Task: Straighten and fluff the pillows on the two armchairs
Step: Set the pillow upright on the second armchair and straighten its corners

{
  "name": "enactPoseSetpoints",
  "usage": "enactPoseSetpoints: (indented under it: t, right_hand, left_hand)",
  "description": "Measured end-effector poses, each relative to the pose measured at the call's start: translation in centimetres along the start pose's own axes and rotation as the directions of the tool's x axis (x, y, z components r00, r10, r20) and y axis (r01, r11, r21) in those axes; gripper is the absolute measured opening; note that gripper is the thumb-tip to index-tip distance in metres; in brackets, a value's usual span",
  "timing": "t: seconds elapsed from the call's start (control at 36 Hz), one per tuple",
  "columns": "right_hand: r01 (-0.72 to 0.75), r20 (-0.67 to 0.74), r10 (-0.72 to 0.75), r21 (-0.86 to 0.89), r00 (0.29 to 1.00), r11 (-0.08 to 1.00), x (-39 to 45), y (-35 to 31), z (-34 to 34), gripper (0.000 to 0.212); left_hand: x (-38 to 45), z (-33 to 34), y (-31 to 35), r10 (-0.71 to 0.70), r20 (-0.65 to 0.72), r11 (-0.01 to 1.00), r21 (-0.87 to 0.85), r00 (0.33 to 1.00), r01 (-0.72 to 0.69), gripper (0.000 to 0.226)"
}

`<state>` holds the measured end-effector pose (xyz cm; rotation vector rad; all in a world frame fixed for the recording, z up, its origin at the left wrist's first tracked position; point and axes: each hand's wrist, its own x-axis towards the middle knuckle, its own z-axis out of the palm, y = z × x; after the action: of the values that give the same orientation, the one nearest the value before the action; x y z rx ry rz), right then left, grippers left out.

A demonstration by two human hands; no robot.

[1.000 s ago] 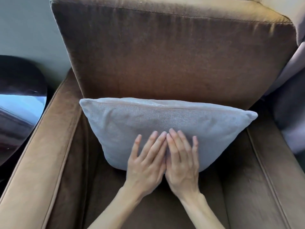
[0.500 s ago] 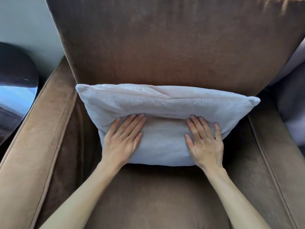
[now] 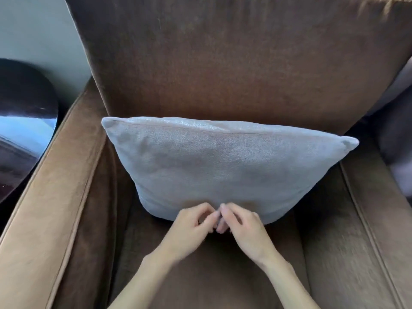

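Observation:
A pale grey pillow (image 3: 223,166) stands upright on the seat of a brown velvet armchair (image 3: 234,68) and leans against its backrest. Its right top corner sits a little lower than the left one. My left hand (image 3: 191,224) and my right hand (image 3: 243,224) are side by side in front of the middle of the pillow's bottom edge. The fingers of both hands are curled in, and their tips meet. Nothing shows inside either hand, and both are slightly blurred.
The armchair's padded left arm (image 3: 51,197) and right arm (image 3: 379,219) flank the seat. A dark glossy round table (image 3: 24,121) stands to the left, against a pale wall (image 3: 38,30). Greyish fabric (image 3: 399,139) shows at the right edge.
My hands lay flat together on the pillow, spread apart across its front, then came back together at its lower edge with fingers curled. The dent in the pillow's top edge has smoothed out.

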<state>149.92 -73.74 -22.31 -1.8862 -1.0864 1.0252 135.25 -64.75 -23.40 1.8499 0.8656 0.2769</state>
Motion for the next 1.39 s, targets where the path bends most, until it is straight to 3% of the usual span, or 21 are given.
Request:
enactPoseSetpoints:
  t: [0.11, 0.19, 0.31, 0.42, 0.56, 0.64, 0.69, 0.72, 0.78, 0.83, 0.94, 1.06, 1.25, 1.31, 1.39]
  right_hand:
    - [-0.222, 0.213, 0.182, 0.181, 0.960, 0.958, 4.3, -0.6, -2.4, 0.056]
    - [-0.221, 0.237, 0.176, 0.178, 0.955, 0.959, 6.2, -0.6, -5.0, 0.048]
    - [-0.191, 0.271, 0.155, 0.110, 0.950, 0.976, 6.9, -0.4, -6.8, 0.043]
    - [-0.194, 0.244, 0.170, 0.074, 0.955, 0.978, 6.2, 0.8, -7.9, 0.053]
    - [-0.173, 0.170, 0.162, 0.053, 0.972, 0.983, 4.2, 3.5, -10.0, 0.050]
    - [-0.158, 0.159, 0.165, -0.060, 0.973, 0.986, 3.1, 5.0, -9.9, 0.027]
    - [-0.178, 0.320, 0.221, -0.159, 0.921, 0.971, 2.8, 5.2, -9.3, 0.017]
    - [-0.195, 0.424, 0.272, -0.217, 0.864, 0.956, 2.8, 5.1, -8.8, 0.020]
    - [-0.200, 0.567, 0.383, -0.359, 0.729, 0.912, 3.2, 4.3, -7.5, 0.025]
    - [-0.163, 0.624, 0.427, -0.435, 0.655, 0.885, 4.2, 3.7, -5.4, 0.037]
    - [-0.078, 0.660, 0.474, -0.535, 0.583, 0.841, 6.8, 2.9, -1.7, 0.064]
    - [-0.013, 0.618, 0.509, -0.628, 0.600, 0.778, 9.2, 3.5, -2.4, 0.074]
    - [-0.085, 0.562, 0.581, -0.672, 0.588, 0.736, 9.7, 4.1, -6.7, 0.071]
    - [-0.111, 0.532, 0.592, -0.680, 0.605, 0.725, 8.9, 5.3, -8.0, 0.070]
    - [-0.174, 0.497, 0.587, -0.649, 0.639, 0.740, 6.9, 6.5, -9.6, 0.073]
  left_hand:
    - [3.6, -3.2, -0.1, -0.124, 0.197, 0.981, -0.123, 0.972, 0.150, 0.028]
    - [5.7, -5.8, -0.7, -0.223, 0.280, 0.950, -0.151, 0.934, 0.272, 0.033]
    - [7.1, -8.6, -0.4, -0.269, 0.354, 0.945, -0.081, 0.896, 0.316, 0.039]
    - [6.3, -9.9, -1.6, -0.306, 0.332, 0.940, -0.046, 0.892, 0.339, 0.045]
    - [3.8, -11.3, -3.9, -0.286, 0.197, 0.953, -0.048, 0.938, 0.301, 0.023]
    - [1.7, -10.6, -5.9, -0.287, 0.157, 0.948, -0.095, 0.945, 0.304, 0.023]
    - [0.6, -9.3, -6.8, -0.320, 0.262, 0.930, -0.098, 0.910, 0.355, 0.054]
    - [0.2, -8.4, -6.9, -0.346, 0.343, 0.923, -0.044, 0.873, 0.383, 0.057]
    - [-0.1, -6.2, -6.9, -0.383, 0.477, 0.919, 0.107, 0.791, 0.380, 0.042]
    - [0.7, -4.1, -6.6, -0.387, 0.525, 0.920, 0.162, 0.758, 0.357, 0.033]
    - [4.1, -1.9, -4.8, -0.383, 0.601, 0.923, 0.214, 0.702, 0.320, 0.050]
    - [7.1, -3.5, -4.3, -0.413, 0.680, 0.910, 0.329, 0.606, 0.252, 0.065]
    - [9.1, -6.2, -3.6, -0.503, 0.671, 0.857, 0.470, 0.545, 0.213, 0.071]
    - [8.5, -6.6, -4.1, -0.538, 0.645, 0.834, 0.501, 0.544, 0.230, 0.073]
    - [6.7, -7.4, -4.5, -0.550, 0.583, 0.820, 0.514, 0.599, 0.253, 0.076]
